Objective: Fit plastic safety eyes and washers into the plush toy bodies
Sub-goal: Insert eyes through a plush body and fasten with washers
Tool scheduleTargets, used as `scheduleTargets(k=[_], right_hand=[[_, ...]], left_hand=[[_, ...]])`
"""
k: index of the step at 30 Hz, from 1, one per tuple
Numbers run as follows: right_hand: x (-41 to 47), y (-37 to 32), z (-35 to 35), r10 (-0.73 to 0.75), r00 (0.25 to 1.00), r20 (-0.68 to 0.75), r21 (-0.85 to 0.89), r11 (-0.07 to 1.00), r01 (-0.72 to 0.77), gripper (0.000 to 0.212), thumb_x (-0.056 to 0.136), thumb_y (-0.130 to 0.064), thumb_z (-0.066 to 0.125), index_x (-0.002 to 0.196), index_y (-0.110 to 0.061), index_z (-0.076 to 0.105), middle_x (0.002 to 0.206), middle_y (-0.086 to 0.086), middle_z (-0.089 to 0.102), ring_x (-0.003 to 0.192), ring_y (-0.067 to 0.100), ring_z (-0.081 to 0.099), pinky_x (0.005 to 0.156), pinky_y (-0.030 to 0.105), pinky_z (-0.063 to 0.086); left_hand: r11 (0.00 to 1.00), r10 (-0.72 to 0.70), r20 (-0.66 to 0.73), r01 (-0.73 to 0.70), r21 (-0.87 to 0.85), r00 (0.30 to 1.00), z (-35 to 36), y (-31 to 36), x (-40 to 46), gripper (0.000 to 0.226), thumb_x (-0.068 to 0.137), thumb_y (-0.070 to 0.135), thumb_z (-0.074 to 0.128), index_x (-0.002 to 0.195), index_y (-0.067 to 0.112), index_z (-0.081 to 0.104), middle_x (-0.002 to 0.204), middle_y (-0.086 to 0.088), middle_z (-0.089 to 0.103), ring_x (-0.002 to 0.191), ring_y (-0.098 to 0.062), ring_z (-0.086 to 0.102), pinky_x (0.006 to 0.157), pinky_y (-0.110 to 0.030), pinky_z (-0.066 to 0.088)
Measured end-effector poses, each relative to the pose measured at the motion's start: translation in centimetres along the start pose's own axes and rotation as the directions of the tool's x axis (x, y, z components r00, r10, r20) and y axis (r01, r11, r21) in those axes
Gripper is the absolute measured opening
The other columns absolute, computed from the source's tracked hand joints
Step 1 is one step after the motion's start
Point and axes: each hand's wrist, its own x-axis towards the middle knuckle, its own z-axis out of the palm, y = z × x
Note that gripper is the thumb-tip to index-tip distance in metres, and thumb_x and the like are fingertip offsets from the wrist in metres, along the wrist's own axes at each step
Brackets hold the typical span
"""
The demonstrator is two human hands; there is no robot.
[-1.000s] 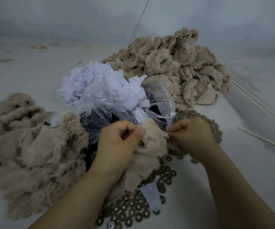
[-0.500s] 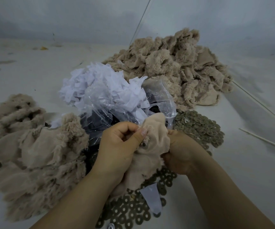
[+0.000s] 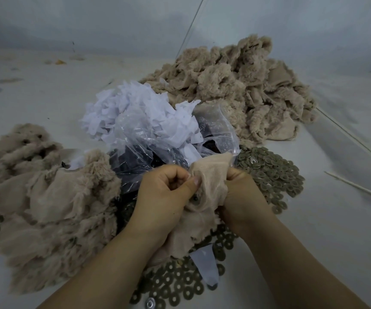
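Centre frame: my left hand and right hand both clench an inside-out plush body, its eye post poking through. Washers lie beneath. Loose grip could let the post slip back inside.

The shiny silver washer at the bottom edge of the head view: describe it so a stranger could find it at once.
Start from the wide spread of dull olive-brown ring washers on the pale work surface, and follow it toward the viewer, under the two hands, to the picture's bottom edge. There, at the spread's near left fringe, lies the shiny silver washer. It alone there gleams bright metal; its neighbours are matte brown.
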Motion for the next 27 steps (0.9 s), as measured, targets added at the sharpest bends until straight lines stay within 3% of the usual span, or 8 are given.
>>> scheduleTargets(k=[4,8,11,13,15,19,22,27], right_hand=[[0.0,-0.4,-0.4,0.032,0.999,0.034,-0.016,0.999,-0.032,0.015,0.071,-0.006,0.075,0.085,-0.007,0.079,0.086,0.024,0.074,0.075,0.032,0.071,0.073,0.042,0.06],[0.2,-1.4,-1.4,0.052,0.998,0.031,0.203,0.977,-0.057,0.016,0.077,-0.012,0.067,0.084,-0.001,0.078,0.088,0.021,0.073,0.081,0.022,0.07,0.077,0.019,0.057],[0.1,-1.3,-1.5,0.073,0.987,0.145,0.181,0.978,-0.099,0.047,0.076,-0.039,0.067,0.1,0.0,0.076,0.1,0.022,0.071,0.091,0.028,0.071,0.083,0.038,0.06],[0.0,-0.9,-1.3,0.035,0.98,0.195,-0.013,0.999,-0.033,0.051,0.079,-0.046,0.072,0.105,-0.003,0.075,0.103,0.022,0.073,0.097,0.034,0.071,0.087,0.044,0.058],[0.0,-0.5,-1.0,-0.048,0.994,0.098,-0.167,0.984,0.064,0.035,0.074,-0.03,0.082,0.098,-0.005,0.077,0.096,0.02,0.075,0.093,0.035,0.073,0.08,0.042,0.062],[0.2,-0.1,-1.3,-0.013,1.0,0.007,-0.069,0.998,0.013,0.038,0.067,-0.02,0.079,0.096,0.003,0.075,0.094,0.024,0.075,0.088,0.036,0.074,0.076,0.038,0.062],[0.1,-0.2,-1.1,-0.004,1.0,-0.02,-0.018,1.0,0.004,0.034,0.067,-0.016,0.077,0.094,0.004,0.075,0.093,0.025,0.074,0.085,0.035,0.074,0.072,0.036,0.062],[0.1,0.4,-0.6,-0.021,0.996,-0.081,-0.006,1.0,0.021,0.008,0.083,-0.002,0.072,0.089,0.001,0.076,0.089,0.022,0.076,0.08,0.031,0.075,0.069,0.035,0.062]], left_hand=[[1.0,-0.006,-0.014,0.006,0.01,1.0,0.0,-0.2,0.1,0.018,0.083,0.0,0.073,0.067,0.004,0.067,0.06,-0.005,0.065,0.051,-0.009,0.058,0.049,-0.019,0.049],[0.999,-0.008,-0.026,0.009,0.046,1.0,-0.4,-0.3,0.3,0.023,0.083,0.002,0.073,0.063,0.009,0.066,0.059,-0.004,0.066,0.051,-0.01,0.059,0.05,-0.019,0.048],[0.997,0.003,-0.016,-0.002,0.082,1.0,-0.6,-0.4,0.5,0.021,0.083,0.002,0.074,0.064,0.005,0.065,0.061,-0.013,0.065,0.054,-0.017,0.058,0.053,-0.024,0.049],[0.994,0.012,0.003,-0.013,0.112,1.0,-0.5,-0.3,0.4,0.021,0.082,0.001,0.075,0.065,0.001,0.064,0.06,-0.013,0.064,0.053,-0.015,0.057,0.053,-0.023,0.048],[0.989,0.016,0.027,-0.02,0.146,1.0,-0.3,-0.3,0.3,0.018,0.081,-0.002,0.075,0.066,0.0,0.065,0.062,-0.012,0.065,0.054,-0.014,0.058,0.053,-0.026,0.05],[0.995,-0.03,0.067,0.024,0.097,0.997,-0.3,-0.1,0.3,0.012,0.082,-0.001,0.074,0.072,0.001,0.069,0.068,-0.014,0.069,0.061,-0.02,0.063,0.06,-0.032,0.055],[0.997,-0.071,0.058,0.069,0.04,0.996,-0.3,0.0,0.2,0.015,0.083,0.001,0.074,0.069,0.005,0.07,0.063,-0.006,0.07,0.055,-0.014,0.063,0.054,-0.022,0.052],[0.982,0.03,-0.059,-0.018,0.19,0.998,-0.1,-0.2,0.2,0.017,0.081,0.0,0.075,0.07,0.009,0.066,0.066,-0.012,0.067,0.064,-0.033,0.064,0.061,-0.045,0.057]])
